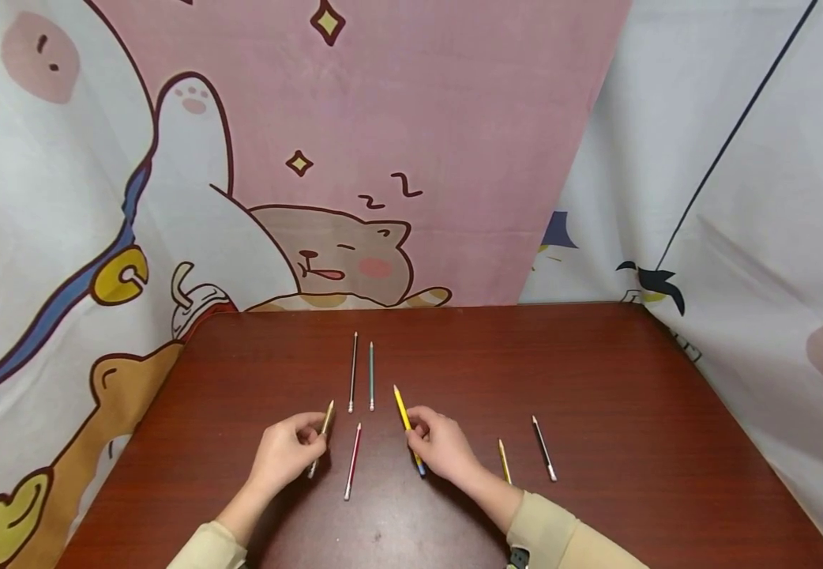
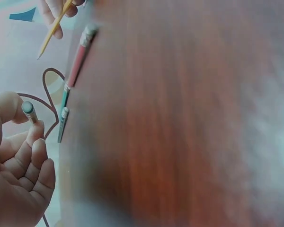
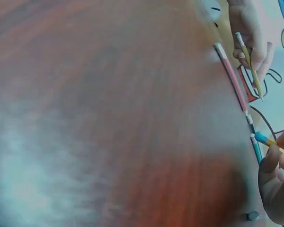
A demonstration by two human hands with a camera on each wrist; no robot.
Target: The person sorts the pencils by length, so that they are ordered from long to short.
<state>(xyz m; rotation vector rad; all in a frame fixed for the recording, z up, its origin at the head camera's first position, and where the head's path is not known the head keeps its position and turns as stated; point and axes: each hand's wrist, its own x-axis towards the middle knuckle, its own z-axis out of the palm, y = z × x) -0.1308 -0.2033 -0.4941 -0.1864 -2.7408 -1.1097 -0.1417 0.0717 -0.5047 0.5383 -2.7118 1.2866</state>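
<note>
My left hand [image 1: 285, 450] pinches a gold pencil [image 1: 329, 414] between thumb and fingers, its tip pointing away from me. In the left wrist view this pencil's rounded end [image 2: 28, 108] faces the camera. My right hand [image 1: 445, 447] pinches a yellow pencil [image 1: 400, 405] with a blue end [image 3: 260, 137], tilted with its tip away and to the left. Between the hands, a red pencil [image 1: 353, 462] lies on the table, nearer the left hand. Beyond it lie a black pencil [image 1: 353, 371] and a green pencil [image 1: 372, 375], side by side and apart.
Right of my right hand, a second gold-yellow pencil [image 1: 503, 458] lies partly hidden behind the forearm. Farther right lies another black pencil [image 1: 543, 449]. The dark red-brown wooden table [image 1: 610, 379] ends at a printed cloth [image 1: 482, 158] behind and at the sides.
</note>
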